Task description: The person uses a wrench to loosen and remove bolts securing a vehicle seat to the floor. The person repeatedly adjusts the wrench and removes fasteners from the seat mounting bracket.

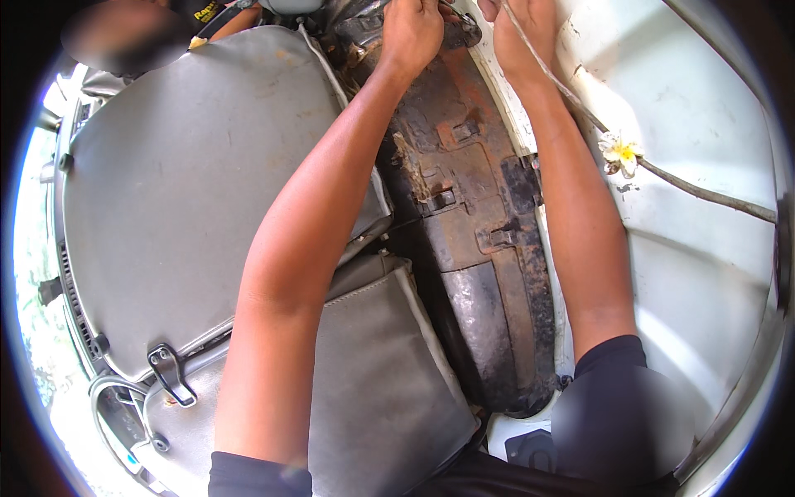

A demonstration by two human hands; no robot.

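My left hand [412, 35] is at the top edge, over the far end of a long, rusty, dark metal cover [468, 182]. Its fingers curl closed, and whatever they grip is cut off by the frame. To its right, my right hand [527, 35] also reaches the top edge with fingers bent inward; what it holds is hidden. A thin brown cord [704, 195] crosses over my right wrist and runs down to the right side. On the cord sits a white flower [619, 154] with a yellow centre.
Two grey padded seats [190, 166] lie left of the metal cover, with a black metal latch [171, 374] between them. A white painted panel [696, 273] curves along the right. At the upper left are a blurred round patch and a black item with yellow print [205, 12].
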